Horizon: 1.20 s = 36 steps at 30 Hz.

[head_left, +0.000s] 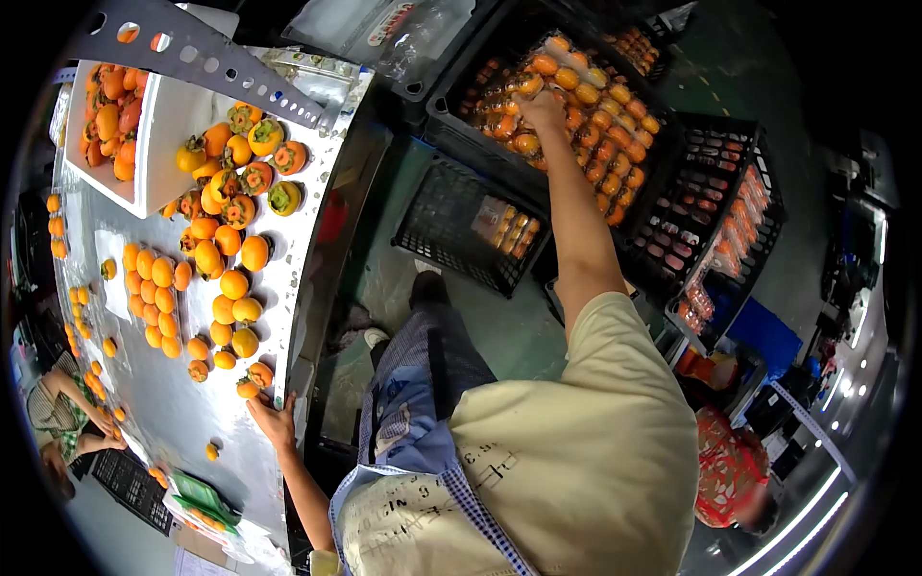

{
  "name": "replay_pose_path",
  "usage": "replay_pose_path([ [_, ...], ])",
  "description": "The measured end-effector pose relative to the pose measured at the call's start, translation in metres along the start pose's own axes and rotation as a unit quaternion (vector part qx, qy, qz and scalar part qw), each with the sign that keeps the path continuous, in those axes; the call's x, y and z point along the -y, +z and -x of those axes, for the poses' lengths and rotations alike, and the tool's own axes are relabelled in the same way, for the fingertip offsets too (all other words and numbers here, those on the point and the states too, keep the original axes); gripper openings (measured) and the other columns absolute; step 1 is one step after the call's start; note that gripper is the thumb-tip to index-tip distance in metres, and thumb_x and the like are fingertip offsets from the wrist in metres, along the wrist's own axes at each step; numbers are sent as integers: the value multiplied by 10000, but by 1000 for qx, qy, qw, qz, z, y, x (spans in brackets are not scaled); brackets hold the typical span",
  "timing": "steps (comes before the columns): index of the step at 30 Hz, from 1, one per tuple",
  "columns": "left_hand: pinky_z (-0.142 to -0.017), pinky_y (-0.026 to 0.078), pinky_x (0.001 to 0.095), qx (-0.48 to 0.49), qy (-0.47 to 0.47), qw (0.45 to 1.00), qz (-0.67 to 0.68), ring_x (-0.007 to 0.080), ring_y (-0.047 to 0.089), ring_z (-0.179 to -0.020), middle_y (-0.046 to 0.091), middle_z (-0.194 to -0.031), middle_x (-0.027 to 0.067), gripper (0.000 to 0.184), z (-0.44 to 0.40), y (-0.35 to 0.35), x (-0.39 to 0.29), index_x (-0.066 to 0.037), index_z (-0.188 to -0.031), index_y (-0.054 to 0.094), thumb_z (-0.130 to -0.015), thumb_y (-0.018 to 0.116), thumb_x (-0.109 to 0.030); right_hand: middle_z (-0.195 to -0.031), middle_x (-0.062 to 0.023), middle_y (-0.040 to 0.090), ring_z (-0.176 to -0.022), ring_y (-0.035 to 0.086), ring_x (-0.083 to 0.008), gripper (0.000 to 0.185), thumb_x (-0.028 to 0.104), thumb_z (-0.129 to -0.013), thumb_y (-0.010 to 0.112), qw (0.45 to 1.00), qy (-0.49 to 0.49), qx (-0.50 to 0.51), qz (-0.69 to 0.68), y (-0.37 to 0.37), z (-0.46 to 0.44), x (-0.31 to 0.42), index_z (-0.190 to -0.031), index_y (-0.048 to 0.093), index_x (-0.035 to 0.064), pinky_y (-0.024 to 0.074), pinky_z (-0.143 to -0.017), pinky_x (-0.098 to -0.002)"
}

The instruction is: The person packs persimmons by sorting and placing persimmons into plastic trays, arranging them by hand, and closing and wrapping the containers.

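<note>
My right hand (540, 108) reaches far forward into a black crate (444, 108). Its fingers are bent over a clear pack of persimmons (526, 142) among several similar packs lying in rows. On the near edge of the metal table rests my left hand (276, 419), its fingers apart and nothing held. Just beyond its fingertips lie a few loose persimmons (259, 374). More loose persimmons (230, 197), some with green calyxes, spread up the table. A packed block of persimmons (152, 293) sits left of them.
A white foam box (154, 158) of persimmons tilts on the table (182, 403) under a perforated metal bar (206, 67). Black crates (423, 216) (735, 154) stand on the floor. Other people (67, 408) (727, 470) are at both sides.
</note>
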<state>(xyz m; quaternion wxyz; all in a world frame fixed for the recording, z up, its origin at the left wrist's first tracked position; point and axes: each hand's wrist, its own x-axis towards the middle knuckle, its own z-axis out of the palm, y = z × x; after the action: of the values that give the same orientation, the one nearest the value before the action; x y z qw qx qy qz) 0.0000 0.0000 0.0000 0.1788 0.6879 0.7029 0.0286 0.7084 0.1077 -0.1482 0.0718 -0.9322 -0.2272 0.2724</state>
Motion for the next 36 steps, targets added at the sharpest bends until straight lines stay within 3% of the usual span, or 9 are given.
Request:
replay_pose_path([
  [5,-689,365,389,-15,-7,1000,-7,286,390,-747,386,-828,99,607,-12,1,-6,-15,-946,433,-529,862,-122,-680,-122,635,-634,626,-264,536,574,-713,656,988,-82,-101,77,33,-23,25,-639,648,43,503,-683,-399],
  [8,-688,366,387,-6,-16,999,-28,293,395,-748,390,-825,100,612,-10,5,2,-14,-948,433,-527,862,-129,-749,-114,645,-692,629,-257,498,496,-709,691,981,25,84,-171,45,-38,21,-665,631,4,506,-667,-412],
  [12,-686,366,386,-15,-9,999,-32,301,400,-752,392,-829,101,614,-10,0,-11,-17,-953,433,-526,860,-127,-1100,-224,601,-996,595,-329,623,389,-664,740,977,82,8,-196,24,-6,27,-1074,593,-56,469,-837,-382],
  [15,-686,366,386,-19,-11,999,-31,302,401,-753,391,-831,101,617,-10,1,-15,-18,-958,432,-523,858,-120,-1257,-219,480,-1016,557,-341,681,396,-705,722,962,-13,-27,-272,41,-22,-7,-1165,510,-59,526,-724,-435],
  [20,-700,358,384,-15,5,999,-30,300,399,-772,383,-839,102,641,-9,3,-5,-21,-989,423,-523,855,-106,-1465,-212,178,-1334,228,-357,1015,409,-722,713,922,82,96,-366,-12,25,-17,-1454,94,73,267,-1054,-506],
  [26,-695,353,384,-18,11,999,-28,301,390,-770,371,-833,102,639,-9,3,-3,-20,-995,424,-532,854,-109,-1169,-237,560,-1044,574,-327,797,406,-673,740,907,-33,42,-419,-5,32,2,-1247,460,-70,457,-875,-413],
  [28,-691,352,382,-19,17,999,-29,302,388,-766,369,-829,103,631,-9,5,0,-20,-987,428,-533,855,-112,-991,-214,642,-873,641,-309,606,412,-694,718,975,-89,-2,-203,8,18,18,-1048,590,-63,504,-771,-374],
  [31,-685,351,389,-14,-9,1000,-14,304,386,-760,369,-825,103,619,-11,4,-8,-16,-980,432,-536,854,-110,-996,-222,636,-940,624,-345,667,459,-676,705,995,14,-54,-85,33,18,54,-1053,559,-71,490,-829,-396],
  [36,-694,357,404,-15,5,999,-27,310,389,-756,388,-832,116,620,-10,8,-2,-3,-1013,439,-565,843,-147,-908,-182,664,-898,625,-340,579,568,-747,589,976,-63,-53,-202,51,15,61,-949,659,30,473,-805,-404],
])
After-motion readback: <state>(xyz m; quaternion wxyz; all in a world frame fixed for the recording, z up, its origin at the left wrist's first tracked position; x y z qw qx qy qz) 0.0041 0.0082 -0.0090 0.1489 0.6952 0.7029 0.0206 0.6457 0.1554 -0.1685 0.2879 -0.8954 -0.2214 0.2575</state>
